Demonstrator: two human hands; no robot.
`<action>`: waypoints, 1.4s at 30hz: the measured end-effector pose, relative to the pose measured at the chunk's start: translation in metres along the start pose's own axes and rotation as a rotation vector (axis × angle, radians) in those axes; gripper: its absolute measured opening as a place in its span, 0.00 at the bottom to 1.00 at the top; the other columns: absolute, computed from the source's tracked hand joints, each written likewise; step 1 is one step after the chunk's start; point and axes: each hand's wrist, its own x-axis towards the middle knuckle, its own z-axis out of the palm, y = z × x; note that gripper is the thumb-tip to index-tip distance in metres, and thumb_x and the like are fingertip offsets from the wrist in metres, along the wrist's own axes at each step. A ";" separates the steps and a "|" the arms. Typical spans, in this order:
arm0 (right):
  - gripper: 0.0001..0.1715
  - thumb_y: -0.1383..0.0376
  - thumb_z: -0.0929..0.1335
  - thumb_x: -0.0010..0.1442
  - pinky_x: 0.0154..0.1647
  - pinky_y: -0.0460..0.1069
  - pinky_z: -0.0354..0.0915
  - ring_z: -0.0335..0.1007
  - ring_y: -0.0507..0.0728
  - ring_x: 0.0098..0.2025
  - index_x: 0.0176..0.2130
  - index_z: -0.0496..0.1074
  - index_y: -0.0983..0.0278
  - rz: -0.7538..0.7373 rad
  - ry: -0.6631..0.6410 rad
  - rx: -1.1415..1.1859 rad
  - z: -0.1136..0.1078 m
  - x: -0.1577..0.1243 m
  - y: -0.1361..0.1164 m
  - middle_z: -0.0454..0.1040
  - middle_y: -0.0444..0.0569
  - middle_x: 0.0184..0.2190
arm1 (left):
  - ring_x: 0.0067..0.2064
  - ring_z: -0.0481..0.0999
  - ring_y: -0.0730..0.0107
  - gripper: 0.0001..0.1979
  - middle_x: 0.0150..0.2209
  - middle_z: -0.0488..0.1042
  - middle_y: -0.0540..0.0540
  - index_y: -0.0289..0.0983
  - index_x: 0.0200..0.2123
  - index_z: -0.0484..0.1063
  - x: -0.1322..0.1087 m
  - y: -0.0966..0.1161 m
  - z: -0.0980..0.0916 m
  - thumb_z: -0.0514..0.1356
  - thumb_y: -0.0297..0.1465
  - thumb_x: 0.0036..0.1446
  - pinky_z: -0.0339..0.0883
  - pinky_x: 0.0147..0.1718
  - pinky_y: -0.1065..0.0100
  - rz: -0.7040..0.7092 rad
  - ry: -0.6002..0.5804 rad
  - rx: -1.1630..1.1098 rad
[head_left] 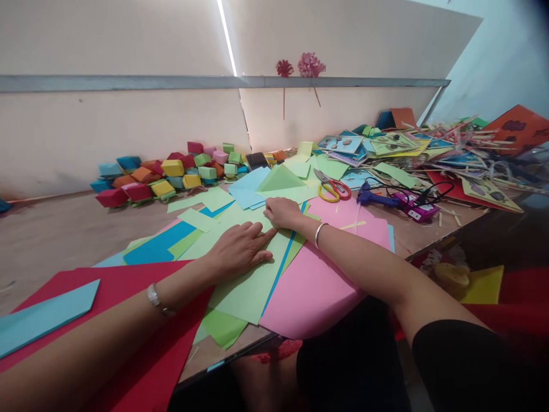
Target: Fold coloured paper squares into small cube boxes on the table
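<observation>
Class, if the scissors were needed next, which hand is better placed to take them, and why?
Probably the right hand: the scissors lie nearer it, on its side, while the left hand rests farther away, on the green paper.

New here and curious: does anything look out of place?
The pink paper sheet seems to sag over the near edge of the brown table instead of lying flat; the heap of coloured cards and thin sticks at right looks jumbled.
</observation>
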 end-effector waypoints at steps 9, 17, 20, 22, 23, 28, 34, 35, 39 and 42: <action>0.14 0.61 0.58 0.71 0.39 0.52 0.69 0.75 0.62 0.49 0.51 0.66 0.63 -0.063 0.044 -0.135 0.013 -0.003 -0.003 0.75 0.58 0.50 | 0.47 0.72 0.55 0.18 0.45 0.73 0.40 0.37 0.54 0.73 -0.037 -0.007 -0.004 0.53 0.38 0.68 0.62 0.43 0.60 -0.092 0.034 -0.113; 0.14 0.62 0.59 0.70 0.37 0.52 0.66 0.75 0.63 0.47 0.51 0.67 0.64 -0.073 0.030 -0.104 0.015 0.002 0.000 0.75 0.58 0.50 | 0.41 0.73 0.58 0.19 0.36 0.74 0.42 0.39 0.34 0.78 -0.073 -0.030 -0.016 0.50 0.39 0.69 0.61 0.40 0.60 -0.124 0.019 -0.114; 0.13 0.62 0.61 0.69 0.35 0.50 0.62 0.74 0.62 0.45 0.49 0.69 0.64 -0.067 0.014 -0.058 0.010 0.002 0.000 0.76 0.57 0.49 | 0.40 0.74 0.56 0.23 0.36 0.75 0.40 0.38 0.28 0.76 -0.067 -0.049 -0.016 0.49 0.41 0.68 0.63 0.41 0.58 -0.236 0.098 -0.114; 0.12 0.63 0.61 0.69 0.35 0.49 0.60 0.73 0.59 0.44 0.46 0.70 0.64 -0.076 0.031 0.001 0.004 0.003 0.002 0.77 0.54 0.46 | 0.41 0.75 0.55 0.23 0.39 0.76 0.38 0.37 0.32 0.76 -0.054 -0.060 -0.012 0.48 0.43 0.67 0.66 0.40 0.58 -0.408 0.202 -0.196; 0.11 0.63 0.61 0.69 0.35 0.48 0.59 0.72 0.58 0.43 0.44 0.70 0.64 -0.097 0.056 0.046 0.001 0.003 0.004 0.77 0.53 0.45 | 0.42 0.76 0.54 0.24 0.42 0.77 0.37 0.36 0.37 0.77 -0.046 -0.063 -0.009 0.48 0.47 0.66 0.68 0.40 0.58 -0.498 0.261 -0.284; 0.10 0.63 0.61 0.68 0.39 0.46 0.58 0.67 0.53 0.38 0.39 0.69 0.65 -0.305 0.223 0.303 -0.016 0.002 0.012 0.75 0.49 0.39 | 0.48 0.78 0.50 0.44 0.47 0.79 0.37 0.34 0.54 0.73 -0.009 -0.053 -0.002 0.55 0.65 0.49 0.72 0.44 0.58 -0.553 0.287 -1.002; 0.09 0.65 0.60 0.67 0.45 0.45 0.60 0.66 0.54 0.41 0.38 0.68 0.64 -0.413 0.314 0.383 -0.032 -0.007 0.007 0.74 0.50 0.40 | 0.53 0.77 0.45 0.52 0.53 0.76 0.25 0.26 0.61 0.64 -0.001 -0.049 -0.012 0.26 0.61 0.59 0.72 0.47 0.51 -0.269 -0.182 -1.639; 0.10 0.66 0.60 0.67 0.46 0.45 0.61 0.66 0.54 0.42 0.38 0.68 0.64 -0.425 0.322 0.378 -0.033 -0.008 0.005 0.74 0.50 0.41 | 0.56 0.76 0.44 0.52 0.57 0.73 0.24 0.25 0.63 0.61 -0.003 -0.050 -0.013 0.25 0.59 0.60 0.71 0.49 0.50 -0.186 -0.238 -1.636; 0.12 0.67 0.58 0.68 0.48 0.47 0.62 0.67 0.55 0.44 0.39 0.70 0.63 -0.445 0.315 0.322 -0.030 -0.011 0.001 0.74 0.51 0.42 | 0.60 0.73 0.46 0.40 0.65 0.64 0.25 0.28 0.70 0.47 -0.007 -0.052 -0.009 0.32 0.49 0.66 0.68 0.54 0.47 -0.083 -0.297 -1.656; 0.16 0.67 0.58 0.69 0.48 0.48 0.63 0.68 0.55 0.46 0.42 0.73 0.64 -0.456 0.319 0.264 -0.028 -0.011 0.003 0.74 0.52 0.44 | 0.57 0.75 0.47 0.36 0.64 0.65 0.26 0.31 0.70 0.45 -0.007 -0.049 -0.006 0.38 0.46 0.65 0.69 0.54 0.46 -0.111 -0.243 -1.713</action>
